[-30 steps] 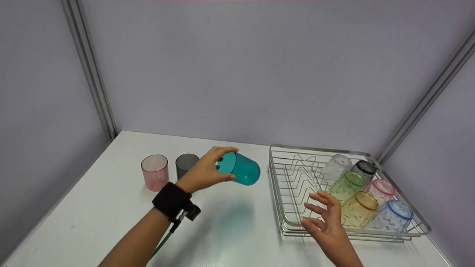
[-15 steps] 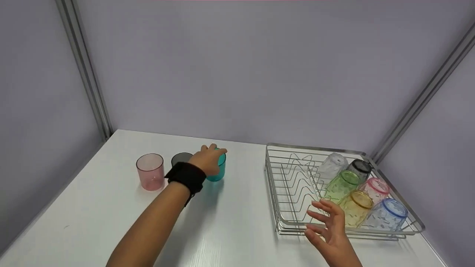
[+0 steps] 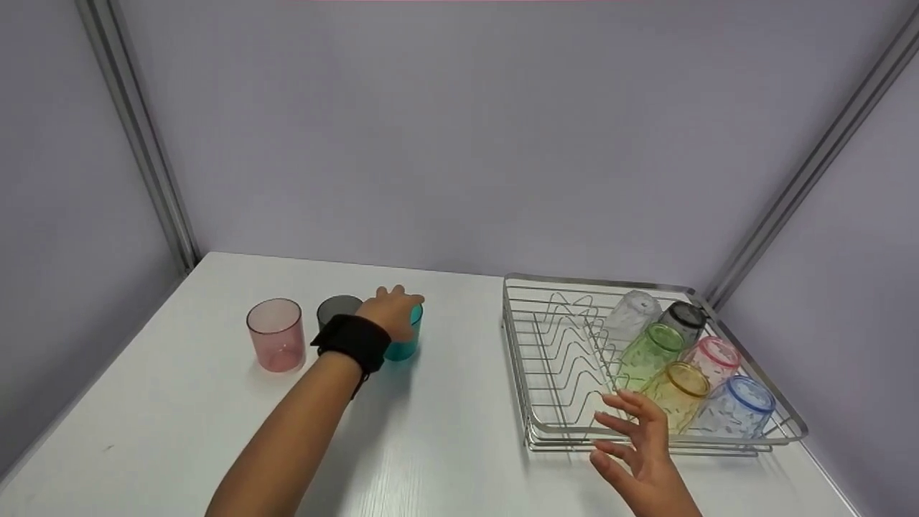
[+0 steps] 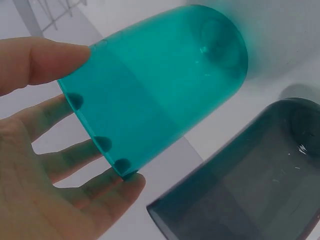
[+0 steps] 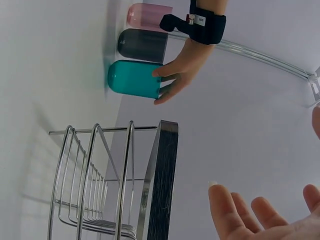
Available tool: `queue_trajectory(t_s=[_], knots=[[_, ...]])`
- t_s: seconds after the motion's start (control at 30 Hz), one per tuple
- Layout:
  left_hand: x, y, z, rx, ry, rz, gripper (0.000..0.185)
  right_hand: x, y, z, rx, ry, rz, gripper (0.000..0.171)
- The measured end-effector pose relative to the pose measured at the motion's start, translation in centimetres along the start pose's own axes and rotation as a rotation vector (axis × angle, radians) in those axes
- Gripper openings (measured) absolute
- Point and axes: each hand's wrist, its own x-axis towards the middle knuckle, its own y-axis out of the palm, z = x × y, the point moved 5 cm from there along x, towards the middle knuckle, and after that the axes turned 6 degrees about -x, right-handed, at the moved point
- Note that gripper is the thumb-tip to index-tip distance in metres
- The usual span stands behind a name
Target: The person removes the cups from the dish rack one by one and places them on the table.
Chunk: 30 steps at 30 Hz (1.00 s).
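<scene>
A teal cup (image 3: 403, 346) stands upright on the white table (image 3: 445, 431), just right of a grey cup (image 3: 334, 309) and a pink cup (image 3: 275, 335). My left hand (image 3: 393, 313) grips the teal cup at its rim. In the left wrist view the thumb and fingertips press on the teal cup (image 4: 160, 95) beside the grey cup (image 4: 250, 185). My right hand (image 3: 639, 445) hovers with fingers spread at the front edge of the wire rack (image 3: 515, 345), holding nothing. The right wrist view shows the teal cup (image 5: 132, 79), the left hand (image 5: 180, 70) and the spread fingers of the right hand (image 5: 255, 215).
The rack holds several cups lying on their sides at its right: clear (image 3: 632, 312), grey (image 3: 682, 319), green (image 3: 650, 352), pink (image 3: 711, 359), yellow (image 3: 675, 391), blue (image 3: 736, 406). Grey walls close in the table at the back and both sides.
My left hand carried the teal cup from tilted in the air down to the table beside the grey cup. The right hand stayed near the rack's front.
</scene>
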Motion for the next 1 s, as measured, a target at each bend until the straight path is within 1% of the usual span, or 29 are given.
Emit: queue_trajectory(t_s=[0.17,0.37,0.67,0.73,0.83,0.93,1.0], knots=[[-0.3,-0.2,0.3,-0.005,-0.009,-0.001,0.059,0.0,0.1,-0.2,-0.001,0.045,0.008,0.066],[-0.6,0.0,0.9,-0.010,-0.025,0.029,0.061,0.1,0.3,-0.4,-0.003,0.101,0.023,0.065],[-0.6,0.4,1.0,-0.035,-0.042,0.044,0.064,0.1,-0.1,-0.6,-0.029,0.142,0.010,0.064],[-0.5,0.4,1.0,-0.032,-0.028,0.038,0.065,0.2,-0.2,-0.5,-0.041,0.147,0.005,0.064],[-0.6,0.1,0.7,-0.021,0.015,0.022,0.065,0.4,-0.4,-0.5,-0.059,0.154,0.000,0.064],[-1.1,-0.5,0.4,-0.025,0.070,0.006,0.064,0.6,-0.7,-0.4,-0.081,0.156,-0.001,0.063],[-1.6,-1.0,0.3,-0.046,0.099,-0.004,0.064,0.8,-0.8,-0.5,-0.090,0.153,0.002,0.064]])
